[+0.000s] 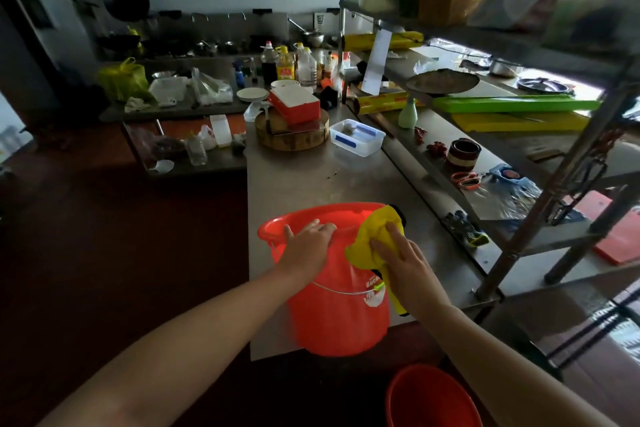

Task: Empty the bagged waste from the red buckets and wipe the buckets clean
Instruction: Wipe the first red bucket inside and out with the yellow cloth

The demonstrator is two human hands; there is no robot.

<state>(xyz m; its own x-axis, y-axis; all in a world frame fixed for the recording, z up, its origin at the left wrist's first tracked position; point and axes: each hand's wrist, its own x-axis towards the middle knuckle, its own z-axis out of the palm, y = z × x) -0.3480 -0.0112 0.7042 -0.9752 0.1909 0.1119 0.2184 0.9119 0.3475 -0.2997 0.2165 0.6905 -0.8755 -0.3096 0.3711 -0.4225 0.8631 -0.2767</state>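
Observation:
A red bucket [337,309] with a wire handle stands at the near edge of the steel counter [304,180]. My left hand [308,246] grips its near rim, fingers curled over the edge. My right hand [403,264] presses a yellow cloth [375,234] against the bucket's right rim and outer wall with straight fingers. A second red bucket [429,399] sits on the floor below, near my right forearm; only part of it shows.
On the counter beyond the bucket are a clear plastic container [356,137] and a round wooden chopping block [292,132] carrying a red-and-white box. A metal shelf rack [519,229] with scissors, wrap rolls and bowls runs along the right. Dark floor lies to the left.

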